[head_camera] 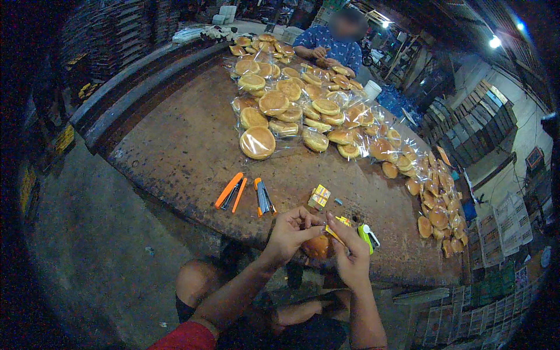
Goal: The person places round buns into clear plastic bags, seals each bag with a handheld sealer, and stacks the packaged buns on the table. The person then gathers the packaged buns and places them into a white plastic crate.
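Note:
My right hand point(351, 249) holds a small yellow carton point(334, 235) between thumb and fingers, over the table's near edge. The fingertips of my left hand point(286, 234) meet the carton's far end; whether they pinch it or something tiny is too small to tell. Partly hidden behind my hands lies a browned round bun point(316, 248). To the right of it is a lime-green and white stapler point(369, 239), and another yellow carton point(343, 221) shows behind my right fingers. A stack of small yellow printed boxes point(320, 197) stands just beyond, beside a small grey-blue piece point(338, 201).
Left of my hands lie an orange stapler point(229, 192) with its arms spread and an orange-and-black stapler point(264, 197). Many round buns in clear plastic bags point(273, 103) cover the far and right parts of the worn table point(175, 144). A person point(330, 48) works at the far side, near a white cup point(372, 89).

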Tool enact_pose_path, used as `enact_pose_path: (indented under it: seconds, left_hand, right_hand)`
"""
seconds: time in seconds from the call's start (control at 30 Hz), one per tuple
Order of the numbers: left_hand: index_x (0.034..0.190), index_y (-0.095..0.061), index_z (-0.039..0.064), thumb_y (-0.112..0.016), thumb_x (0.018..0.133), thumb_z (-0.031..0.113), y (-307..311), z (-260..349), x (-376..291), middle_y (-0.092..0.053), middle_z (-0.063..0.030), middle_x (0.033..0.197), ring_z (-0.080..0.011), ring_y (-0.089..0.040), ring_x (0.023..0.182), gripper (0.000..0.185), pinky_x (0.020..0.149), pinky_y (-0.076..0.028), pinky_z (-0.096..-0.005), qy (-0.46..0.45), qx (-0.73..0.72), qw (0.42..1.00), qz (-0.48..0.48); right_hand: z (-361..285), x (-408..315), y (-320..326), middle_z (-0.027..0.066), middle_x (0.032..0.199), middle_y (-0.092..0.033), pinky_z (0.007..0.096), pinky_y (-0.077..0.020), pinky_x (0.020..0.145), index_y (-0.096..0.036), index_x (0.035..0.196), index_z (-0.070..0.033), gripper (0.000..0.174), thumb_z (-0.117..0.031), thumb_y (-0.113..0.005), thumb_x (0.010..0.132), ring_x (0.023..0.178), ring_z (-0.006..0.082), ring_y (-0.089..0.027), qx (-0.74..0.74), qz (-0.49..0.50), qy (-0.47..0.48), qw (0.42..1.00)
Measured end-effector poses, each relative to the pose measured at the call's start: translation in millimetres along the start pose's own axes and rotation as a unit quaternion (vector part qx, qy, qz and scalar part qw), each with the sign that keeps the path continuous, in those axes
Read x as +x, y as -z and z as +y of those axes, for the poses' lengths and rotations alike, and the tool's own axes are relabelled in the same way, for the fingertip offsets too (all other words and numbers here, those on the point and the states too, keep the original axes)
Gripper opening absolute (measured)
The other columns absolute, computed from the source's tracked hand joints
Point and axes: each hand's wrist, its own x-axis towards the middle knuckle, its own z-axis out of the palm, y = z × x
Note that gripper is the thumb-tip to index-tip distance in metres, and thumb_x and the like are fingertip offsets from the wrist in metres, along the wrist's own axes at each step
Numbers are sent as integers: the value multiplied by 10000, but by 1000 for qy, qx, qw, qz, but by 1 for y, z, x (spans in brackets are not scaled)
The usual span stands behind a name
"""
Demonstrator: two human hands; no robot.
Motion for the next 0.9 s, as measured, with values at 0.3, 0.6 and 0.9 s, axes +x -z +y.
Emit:
enact_pose_path:
  seconds: [0.3, 0.6, 0.9]
  left_hand:
    - [820, -482, 75, -701, 883, -65, 1, 1, -4, -716, -157, 1028, -182, -677, 978, 267, 909, -556, -348, 15, -14, 1000, -9]
    - [811, -501, 85, -739, 830, -72, 5, -6, -4, -712, -157, 1017, -228, -683, 961, 286, 891, -563, -396, 1, 9, 1000, 29]
    - [769, -475, 84, -771, 825, -20, 3, -1, -3, -710, -149, 970, -176, -662, 953, 319, 872, -544, -349, -75, 20, 994, 71]
  right_hand:
    - [-1, -4, 2, 145, 1327, -664, 385, -482, 1038, -635, 1338, -53, 417, 21, -588, 931, 1202, 299, -650, 30, -11, -33, 999]
    - [3, -10, 0, 196, 1298, -664, 385, -473, 1050, -621, 1277, 34, 314, 28, -541, 973, 1168, 279, -661, 38, 65, -59, 995]
    - [4, -10, -1, 188, 1181, -698, 363, -518, 968, -580, 1156, 30, 177, -84, -567, 1022, 1083, 235, -677, 82, 207, -143, 964]
